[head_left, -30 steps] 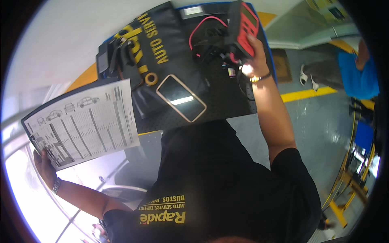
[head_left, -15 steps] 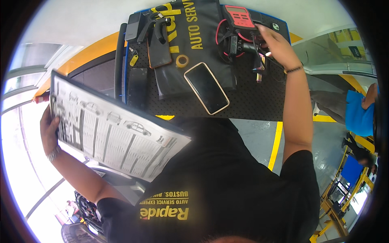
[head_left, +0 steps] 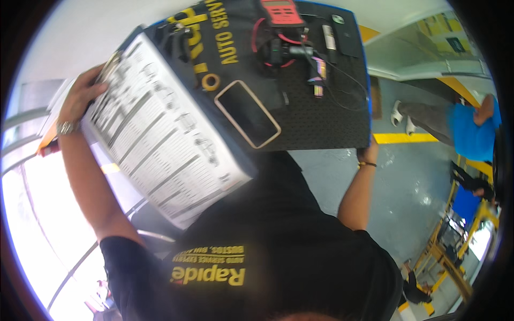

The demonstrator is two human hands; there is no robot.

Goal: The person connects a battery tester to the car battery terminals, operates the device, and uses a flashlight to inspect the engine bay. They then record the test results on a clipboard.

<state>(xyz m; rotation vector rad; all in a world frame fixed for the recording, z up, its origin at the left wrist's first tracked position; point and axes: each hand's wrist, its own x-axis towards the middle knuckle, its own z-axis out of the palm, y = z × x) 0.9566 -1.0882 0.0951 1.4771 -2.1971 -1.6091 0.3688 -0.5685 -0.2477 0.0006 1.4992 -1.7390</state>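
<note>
My left hand [head_left: 83, 92] grips the clip end of a clipboard [head_left: 194, 99], thumb on top. A printed inspection sheet with car drawings [head_left: 160, 134] lies on it, and its far corner rests near my shirt. At the near right corner of the black-topped cart [head_left: 321, 131] is my right hand [head_left: 368, 153]; its fingers are hidden by the edge. Closest to the clipboard on the cart lies a phone with a pale rim [head_left: 248, 114], screen dark. A tape roll [head_left: 210, 81] sits just beyond it.
A red tester [head_left: 282, 13] with coiled red and black leads stands at the cart's far side. Near it lie a black and white marker-like item [head_left: 329, 37] and thin cables. A person in blue [head_left: 471, 131] stands to the right. Yellow lines [head_left: 404, 138] mark the floor.
My right hand has left the tester's leads and come down to the cart's near right corner. The clipboard has swung up and steeper, now covering the cart's left side.
</note>
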